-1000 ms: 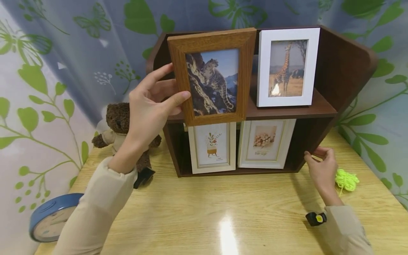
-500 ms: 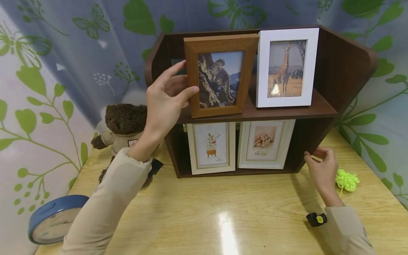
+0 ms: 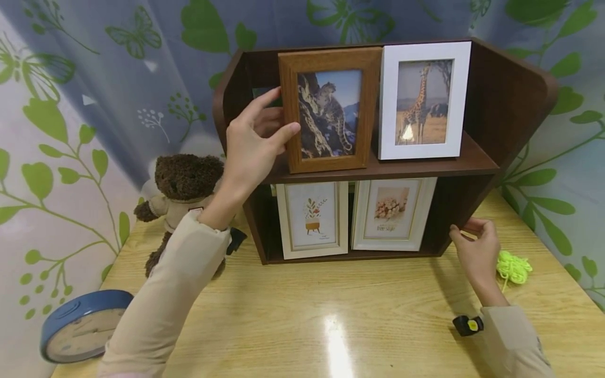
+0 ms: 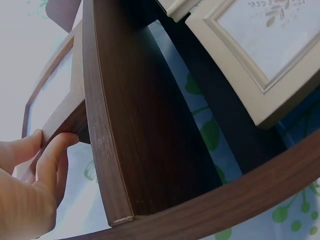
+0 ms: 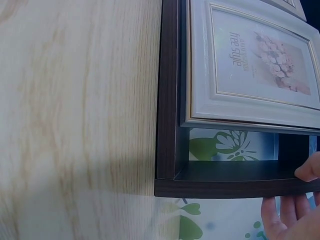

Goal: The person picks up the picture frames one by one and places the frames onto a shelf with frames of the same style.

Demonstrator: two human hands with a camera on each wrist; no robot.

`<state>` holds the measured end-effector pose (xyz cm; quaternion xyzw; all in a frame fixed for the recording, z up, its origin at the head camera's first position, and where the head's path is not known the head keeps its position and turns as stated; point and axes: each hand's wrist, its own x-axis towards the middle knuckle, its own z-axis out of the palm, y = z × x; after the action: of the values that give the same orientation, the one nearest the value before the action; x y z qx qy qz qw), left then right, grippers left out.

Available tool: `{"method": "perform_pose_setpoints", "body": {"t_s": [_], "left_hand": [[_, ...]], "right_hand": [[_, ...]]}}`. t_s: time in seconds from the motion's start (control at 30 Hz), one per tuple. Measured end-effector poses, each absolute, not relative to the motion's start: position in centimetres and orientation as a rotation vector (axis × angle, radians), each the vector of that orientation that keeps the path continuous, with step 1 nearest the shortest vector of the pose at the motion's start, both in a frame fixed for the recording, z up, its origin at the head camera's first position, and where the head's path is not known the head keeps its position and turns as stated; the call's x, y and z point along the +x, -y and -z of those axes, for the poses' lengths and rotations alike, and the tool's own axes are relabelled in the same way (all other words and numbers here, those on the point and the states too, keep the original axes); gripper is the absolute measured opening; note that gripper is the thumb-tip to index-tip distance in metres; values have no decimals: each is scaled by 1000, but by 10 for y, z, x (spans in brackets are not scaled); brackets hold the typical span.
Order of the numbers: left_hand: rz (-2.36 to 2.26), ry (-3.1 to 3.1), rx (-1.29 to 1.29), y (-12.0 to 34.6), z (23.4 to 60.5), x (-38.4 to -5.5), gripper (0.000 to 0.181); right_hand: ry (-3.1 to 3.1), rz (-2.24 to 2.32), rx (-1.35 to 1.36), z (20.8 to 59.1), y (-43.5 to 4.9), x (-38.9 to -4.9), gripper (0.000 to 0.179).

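Note:
My left hand (image 3: 252, 142) holds a brown wooden picture frame (image 3: 328, 165) by its left edge, thumb on the front and fingers at the side and behind. The frame shows a spotted big cat and stands upright at the left of the upper shelf of a dark brown bookshelf (image 3: 515, 100). In the left wrist view, thumb and fingers pinch the frame's edge (image 4: 65, 112). At the bookshelf's lower right, my right hand (image 3: 478, 252) grips the side panel. The right wrist view has the thumb inside this side panel (image 5: 230, 187) and the fingers outside.
A white giraffe frame (image 3: 465, 100) stands right of the brown one. Below are a cream plant frame (image 3: 342, 220) and a white flower frame (image 3: 356, 226). Around the bookshelf lie a teddy bear (image 3: 184, 176), blue clock (image 3: 85, 302), neon yarn (image 3: 512, 268) and small black object (image 3: 468, 325).
My left hand has moved the brown frame right and back onto the upper shelf, beside the white giraffe frame; in the last half second it shifted only slightly. My right hand has stayed put.

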<state>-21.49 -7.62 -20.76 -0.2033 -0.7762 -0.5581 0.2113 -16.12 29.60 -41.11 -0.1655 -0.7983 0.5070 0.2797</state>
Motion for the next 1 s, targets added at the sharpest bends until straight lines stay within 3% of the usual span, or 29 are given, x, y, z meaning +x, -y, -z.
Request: {"method": "perform_pose_setpoints", "body": {"t_s": [0.5, 1.0], "left_hand": [[1416, 2318, -501, 75, 198, -225, 58], [1336, 2370, -395, 70, 192, -215, 60]], "right_hand": [[2140, -1364, -446, 413, -297, -162, 21], [2099, -1414, -354, 428, -300, -187, 22]]}}
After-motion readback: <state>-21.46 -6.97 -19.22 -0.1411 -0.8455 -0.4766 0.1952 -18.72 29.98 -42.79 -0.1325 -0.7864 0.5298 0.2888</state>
